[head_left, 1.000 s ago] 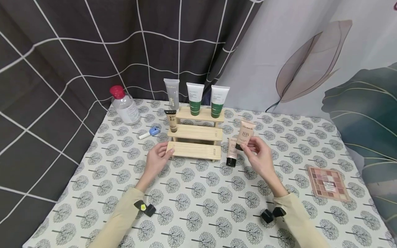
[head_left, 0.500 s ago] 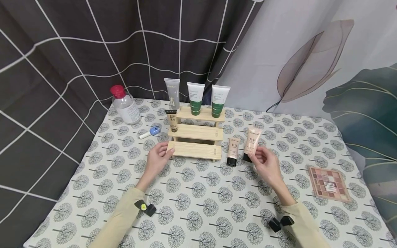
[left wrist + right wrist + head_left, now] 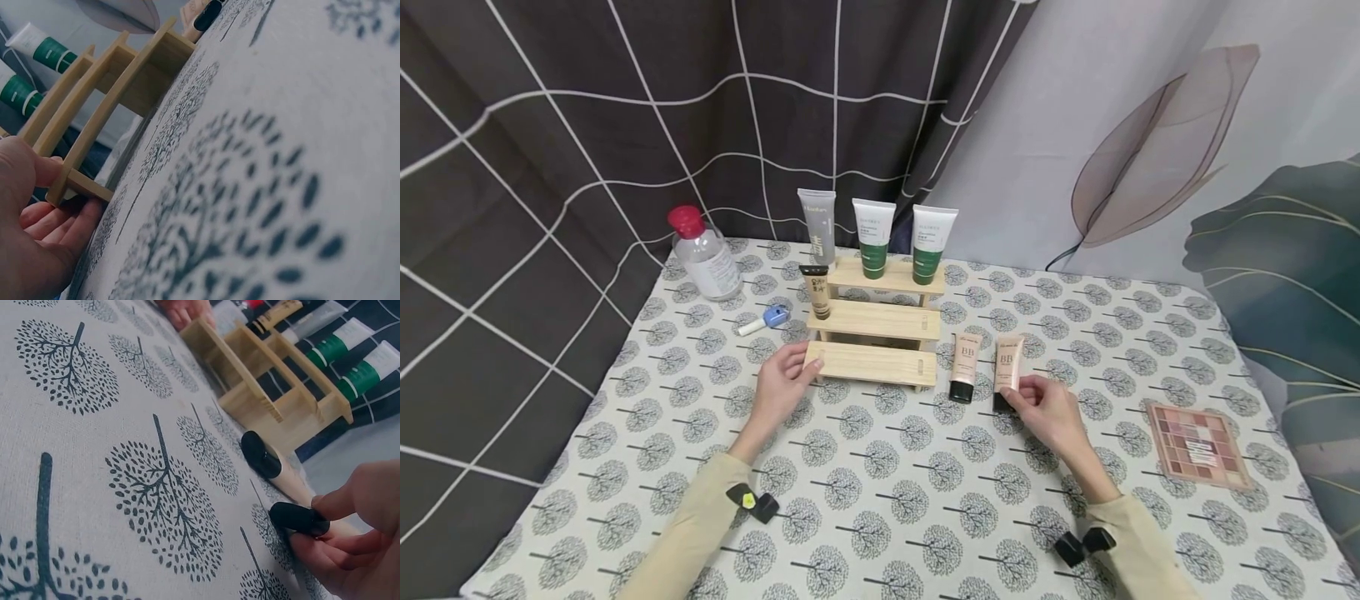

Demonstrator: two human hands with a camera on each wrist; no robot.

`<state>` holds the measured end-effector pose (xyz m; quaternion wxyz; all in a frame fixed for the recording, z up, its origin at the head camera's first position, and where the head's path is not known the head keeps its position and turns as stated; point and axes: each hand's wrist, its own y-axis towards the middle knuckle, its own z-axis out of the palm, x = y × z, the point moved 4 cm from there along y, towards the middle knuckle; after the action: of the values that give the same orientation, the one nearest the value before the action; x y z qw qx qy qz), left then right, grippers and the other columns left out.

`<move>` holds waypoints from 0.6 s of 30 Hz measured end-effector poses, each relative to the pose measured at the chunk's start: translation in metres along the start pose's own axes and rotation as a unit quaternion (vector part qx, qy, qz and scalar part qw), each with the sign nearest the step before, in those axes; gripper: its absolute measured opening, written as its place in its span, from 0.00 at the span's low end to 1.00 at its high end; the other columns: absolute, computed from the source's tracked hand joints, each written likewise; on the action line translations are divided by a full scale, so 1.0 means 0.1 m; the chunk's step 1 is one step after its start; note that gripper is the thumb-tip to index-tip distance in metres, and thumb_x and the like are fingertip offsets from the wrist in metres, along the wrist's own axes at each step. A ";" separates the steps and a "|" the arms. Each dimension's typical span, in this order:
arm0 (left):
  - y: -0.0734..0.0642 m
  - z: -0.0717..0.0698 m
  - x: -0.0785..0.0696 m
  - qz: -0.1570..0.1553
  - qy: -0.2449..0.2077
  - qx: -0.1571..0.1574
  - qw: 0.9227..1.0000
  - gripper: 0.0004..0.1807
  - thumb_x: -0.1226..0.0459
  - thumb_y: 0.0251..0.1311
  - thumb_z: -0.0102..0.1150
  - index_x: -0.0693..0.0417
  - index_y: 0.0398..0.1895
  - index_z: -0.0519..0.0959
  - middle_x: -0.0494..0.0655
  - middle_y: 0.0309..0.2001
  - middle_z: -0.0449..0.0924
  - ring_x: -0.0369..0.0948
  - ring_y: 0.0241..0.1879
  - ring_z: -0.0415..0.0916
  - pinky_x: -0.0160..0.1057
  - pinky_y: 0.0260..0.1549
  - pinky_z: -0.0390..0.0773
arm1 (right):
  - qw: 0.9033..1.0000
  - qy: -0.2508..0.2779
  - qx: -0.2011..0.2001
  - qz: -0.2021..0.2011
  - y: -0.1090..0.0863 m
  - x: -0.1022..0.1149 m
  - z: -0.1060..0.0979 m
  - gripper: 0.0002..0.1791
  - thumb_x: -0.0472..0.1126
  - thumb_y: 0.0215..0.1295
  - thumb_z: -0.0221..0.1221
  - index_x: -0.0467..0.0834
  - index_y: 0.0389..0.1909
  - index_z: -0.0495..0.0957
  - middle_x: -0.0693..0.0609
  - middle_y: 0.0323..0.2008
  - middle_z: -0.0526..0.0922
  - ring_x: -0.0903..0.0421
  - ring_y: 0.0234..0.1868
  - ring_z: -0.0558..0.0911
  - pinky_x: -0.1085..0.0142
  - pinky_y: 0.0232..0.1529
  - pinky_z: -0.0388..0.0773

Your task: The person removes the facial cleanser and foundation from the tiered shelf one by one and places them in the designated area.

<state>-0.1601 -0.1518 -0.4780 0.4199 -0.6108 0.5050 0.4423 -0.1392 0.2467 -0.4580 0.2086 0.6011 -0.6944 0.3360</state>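
Observation:
My left hand [image 3: 781, 382] grips the left end of the lowest step of a three-tier wooden stand [image 3: 872, 364], thumb on top and fingers beneath, as the left wrist view shows. My right hand [image 3: 1051, 414] pinches a pink BB cream tube [image 3: 1007, 364] near its black cap [image 3: 300, 519]. That tube lies close over the tablecloth, beside a matching BB cream tube [image 3: 966, 364] to its left. On the top tier stand a grey tube [image 3: 819, 227] and two white-and-green tubes [image 3: 873, 237] [image 3: 932, 242]. A small beige tube [image 3: 817, 292] with a black cap is on the middle tier.
A clear bottle [image 3: 709, 262] with a red cap stands at the back left. In front of it lies a small blue-and-white item [image 3: 765, 319]. An eyeshadow palette [image 3: 1199, 446] lies at the right. Curtains [image 3: 647, 142] hang behind the patterned tablecloth [image 3: 880, 500].
My right hand has carried the BB cream tube right, away from its twin, and lowered it toward the tablecloth. My left hand keeps its grip on the stand.

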 end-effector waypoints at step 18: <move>0.02 0.00 0.04 0.008 -0.007 0.001 1.000 0.24 0.68 0.63 0.67 0.66 0.61 0.75 0.68 0.57 0.81 0.59 0.56 0.82 0.32 0.51 0.86 | 0.998 -0.044 -0.030 -0.014 0.00 -0.03 -0.16 0.23 0.45 0.69 0.62 0.29 0.55 0.77 0.37 0.40 0.86 0.54 0.33 0.83 0.71 0.32 0.81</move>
<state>-0.1618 -0.1529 -0.4820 0.4203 -0.6030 0.5072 0.4499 -0.1401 0.2602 -0.4493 0.2004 0.6184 -0.7043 0.2853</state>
